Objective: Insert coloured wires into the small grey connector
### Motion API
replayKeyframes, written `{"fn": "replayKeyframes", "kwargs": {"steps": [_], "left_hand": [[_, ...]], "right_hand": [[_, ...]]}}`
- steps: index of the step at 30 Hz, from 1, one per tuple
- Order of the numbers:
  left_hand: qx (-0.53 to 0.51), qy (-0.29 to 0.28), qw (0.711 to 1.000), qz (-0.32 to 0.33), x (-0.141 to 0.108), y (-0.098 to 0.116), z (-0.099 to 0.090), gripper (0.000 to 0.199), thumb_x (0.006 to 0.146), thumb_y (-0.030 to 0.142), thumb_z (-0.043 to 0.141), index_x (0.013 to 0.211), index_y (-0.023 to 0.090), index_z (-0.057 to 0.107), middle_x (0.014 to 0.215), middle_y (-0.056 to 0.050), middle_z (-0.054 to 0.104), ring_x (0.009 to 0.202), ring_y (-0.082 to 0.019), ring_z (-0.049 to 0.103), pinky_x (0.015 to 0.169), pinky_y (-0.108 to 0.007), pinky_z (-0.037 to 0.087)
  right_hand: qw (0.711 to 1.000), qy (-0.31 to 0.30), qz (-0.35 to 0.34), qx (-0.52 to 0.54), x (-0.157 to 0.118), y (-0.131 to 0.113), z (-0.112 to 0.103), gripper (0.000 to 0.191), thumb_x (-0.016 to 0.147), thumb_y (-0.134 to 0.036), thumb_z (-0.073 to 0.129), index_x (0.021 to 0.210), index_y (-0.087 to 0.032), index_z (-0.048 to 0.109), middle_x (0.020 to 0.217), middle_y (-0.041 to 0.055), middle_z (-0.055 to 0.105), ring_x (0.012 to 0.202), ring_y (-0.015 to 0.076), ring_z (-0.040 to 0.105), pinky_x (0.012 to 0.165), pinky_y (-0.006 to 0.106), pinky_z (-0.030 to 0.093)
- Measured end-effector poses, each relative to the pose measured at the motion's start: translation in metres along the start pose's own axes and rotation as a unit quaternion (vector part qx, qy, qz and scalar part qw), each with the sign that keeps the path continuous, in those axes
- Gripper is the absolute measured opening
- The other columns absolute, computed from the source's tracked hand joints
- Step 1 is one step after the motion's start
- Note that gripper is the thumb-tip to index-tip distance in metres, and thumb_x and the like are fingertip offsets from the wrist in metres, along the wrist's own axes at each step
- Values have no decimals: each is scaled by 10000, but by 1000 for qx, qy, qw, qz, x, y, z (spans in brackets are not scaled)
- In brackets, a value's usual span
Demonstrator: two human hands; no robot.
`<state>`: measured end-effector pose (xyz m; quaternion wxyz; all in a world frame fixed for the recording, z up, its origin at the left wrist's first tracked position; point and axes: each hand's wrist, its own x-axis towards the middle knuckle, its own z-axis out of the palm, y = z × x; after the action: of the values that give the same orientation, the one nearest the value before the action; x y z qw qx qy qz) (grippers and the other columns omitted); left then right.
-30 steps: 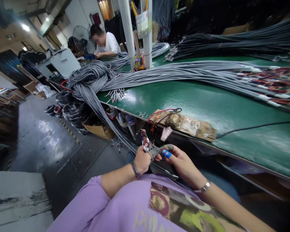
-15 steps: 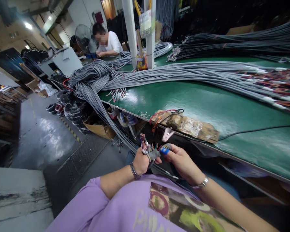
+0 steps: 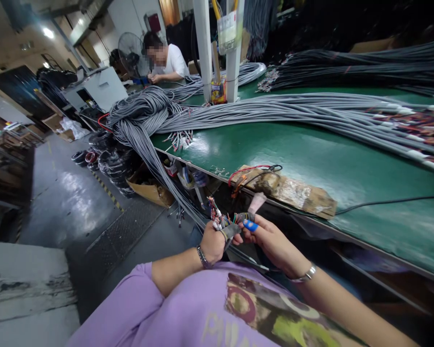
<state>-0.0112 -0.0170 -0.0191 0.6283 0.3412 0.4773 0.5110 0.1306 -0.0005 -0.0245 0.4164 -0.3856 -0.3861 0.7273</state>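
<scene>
My left hand (image 3: 214,241) is closed around the stripped ends of several grey cables, with a cluster of thin coloured wires (image 3: 217,215) sticking up above the fist. Grey coverings wrap some fingertips, and a blue one sits on my right thumb. Close beside it, my right hand (image 3: 269,237) pinches at the fine wires near the left thumb; the exact wire between its fingertips is too small to make out. The long grey cables (image 3: 166,176) run down from the bench toward my lap and left hand.
A green bench (image 3: 296,144) carries a long bundle of grey cables (image 3: 260,108) and a coiled heap (image 3: 141,113). A taped wooden block (image 3: 292,193) with clips lies at its edge. Behind, a person in white (image 3: 171,62) sits near a fan. Wrapped coils (image 3: 112,166) stand on the floor.
The view has shifted slightly, so the bench appears a little farther right. My right fingers have altered their pose slightly at the wires; my left hand keeps its hold.
</scene>
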Motion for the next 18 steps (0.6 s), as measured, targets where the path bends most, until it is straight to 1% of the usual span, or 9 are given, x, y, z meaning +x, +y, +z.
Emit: {"fn": "replayKeyframes", "kwargs": {"steps": [3,5,8,11,13,15,18], "left_hand": [[-1,-5,1000,12,1,3,-1,441,593,511,780,508,123,588,426,-22,550,404,-89,488,445,-220,373],[-12,-15,1000,17,1,6,-1,413,592,484,789,530,122,599,425,-16,551,396,-85,481,443,-218,373],[-34,-47,998,10,1,11,1,366,579,441,803,583,122,625,442,-15,573,397,-93,496,440,-220,385],[-39,-85,996,-11,1,14,5,358,578,430,805,602,116,636,462,-27,592,404,-101,508,433,-223,391],[-40,-100,994,-23,2,16,8,365,571,433,809,595,113,635,463,-30,590,408,-103,512,430,-223,393],[-41,-105,993,-27,4,17,11,373,568,435,812,570,114,623,452,-29,581,397,-99,504,424,-221,391],[-43,-108,993,-20,6,17,14,378,581,438,807,551,114,615,449,-28,577,377,-89,486,416,-220,387]], "right_hand": [[1000,-4,1,25,-1,-2,-2,326,700,-470,759,803,-175,664,674,1,557,611,113,463,599,264,427],[999,1,9,51,-1,-1,-7,327,718,-491,734,779,-175,675,700,20,576,628,128,489,617,281,457],[994,24,35,102,3,-1,-18,330,758,-524,674,780,-195,679,754,45,622,624,145,527,629,304,491],[987,47,56,146,10,-7,-25,357,779,-563,628,773,-209,672,769,49,639,603,145,541,620,302,502],[987,40,49,149,14,-13,-25,370,774,-580,624,773,-212,667,766,45,639,596,144,541,608,297,499],[991,21,33,130,16,-21,-21,365,758,-578,646,771,-213,655,754,38,635,590,145,535,599,298,492],[994,7,15,105,19,-26,-14,380,711,-574,702,742,-200,640,669,17,596,570,139,508,574,288,469]]}}
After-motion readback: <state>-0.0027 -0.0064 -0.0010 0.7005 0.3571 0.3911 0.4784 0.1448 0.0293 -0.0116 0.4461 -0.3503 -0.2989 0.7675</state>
